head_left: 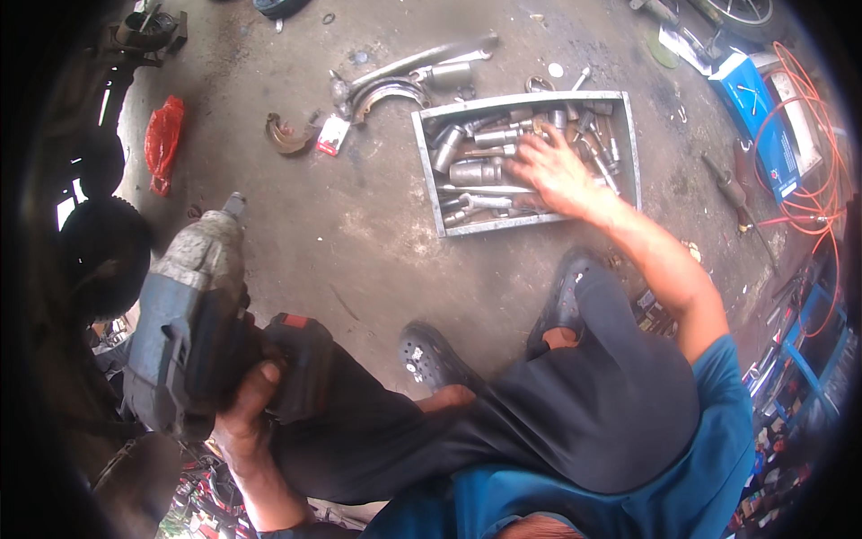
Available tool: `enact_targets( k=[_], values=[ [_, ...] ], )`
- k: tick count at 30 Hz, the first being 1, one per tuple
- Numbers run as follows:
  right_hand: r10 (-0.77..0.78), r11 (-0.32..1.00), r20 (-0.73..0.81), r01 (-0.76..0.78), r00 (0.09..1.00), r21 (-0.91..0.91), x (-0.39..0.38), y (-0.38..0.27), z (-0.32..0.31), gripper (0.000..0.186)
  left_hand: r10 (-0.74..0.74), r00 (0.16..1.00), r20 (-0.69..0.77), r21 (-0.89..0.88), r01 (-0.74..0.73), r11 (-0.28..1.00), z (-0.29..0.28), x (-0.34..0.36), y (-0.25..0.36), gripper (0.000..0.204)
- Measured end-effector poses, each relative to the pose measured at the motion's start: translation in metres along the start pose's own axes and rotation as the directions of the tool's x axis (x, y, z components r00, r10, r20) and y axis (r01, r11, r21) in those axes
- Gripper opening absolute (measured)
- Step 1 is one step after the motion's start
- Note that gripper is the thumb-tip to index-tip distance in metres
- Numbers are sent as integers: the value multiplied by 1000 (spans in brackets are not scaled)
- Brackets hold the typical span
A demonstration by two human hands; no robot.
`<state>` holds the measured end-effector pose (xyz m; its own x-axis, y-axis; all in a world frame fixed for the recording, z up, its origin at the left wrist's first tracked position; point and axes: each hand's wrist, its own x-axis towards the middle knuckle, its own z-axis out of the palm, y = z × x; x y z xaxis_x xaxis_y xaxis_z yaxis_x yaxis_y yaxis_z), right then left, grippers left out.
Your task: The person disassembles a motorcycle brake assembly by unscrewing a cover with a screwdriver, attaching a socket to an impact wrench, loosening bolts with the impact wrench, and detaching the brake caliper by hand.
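My left hand [244, 406] is wrapped round the handle of a grey and black cordless impact wrench [180, 301], holding it up at the left with its bare square drive pointing away from me. Its black battery [301, 359] juts out beside my thumb. Farther off, my right hand [552, 175] reaches into a metal tray [633, 148] on the floor. The fingers are spread over a jumble of sockets and wrenches, touching them, with nothing visibly gripped. A large socket [474, 172] lies just left of these fingers; pieces under the palm are hidden.
Curved brake shoes [388, 90], a metal bar [409, 61] and a small red-and-white packet [332, 135] lie beyond the tray's left side. A red plastic bag [164, 144] is at the left. To the right are a blue box [763, 126] and a coiled orange hose [835, 193].
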<state>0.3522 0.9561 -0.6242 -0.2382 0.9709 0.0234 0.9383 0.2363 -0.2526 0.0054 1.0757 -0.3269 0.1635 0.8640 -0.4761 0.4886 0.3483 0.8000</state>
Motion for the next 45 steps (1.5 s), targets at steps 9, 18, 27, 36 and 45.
enact_targets(
  k=[9, 18, 27, 36, 45],
  values=[
    [266, 962, -225, -273, 937, 1, -11, 27, -20, 39, 102, 993, -61, 29, -101, 994, -2, 1, -20, 65],
    [215, 975, 57, -217, 975, 48, 32, -16, 17, 66, 137, 986, -94, 82, -129, 988, 12, 8, -27, 64],
    [218, 964, 299, -252, 929, 83, -31, 13, -34, 54, 205, 969, -140, 56, -199, 978, -5, -4, -25, 76],
    [231, 973, 60, -232, 971, 3, -27, 3, -29, 60, 212, 975, -64, 61, -208, 976, -12, 1, -36, 75],
    [113, 970, -148, -141, 983, -199, -12, 44, -7, 47, 195, 980, -27, 159, -188, 969, -16, 1, -34, 73]
  ],
)
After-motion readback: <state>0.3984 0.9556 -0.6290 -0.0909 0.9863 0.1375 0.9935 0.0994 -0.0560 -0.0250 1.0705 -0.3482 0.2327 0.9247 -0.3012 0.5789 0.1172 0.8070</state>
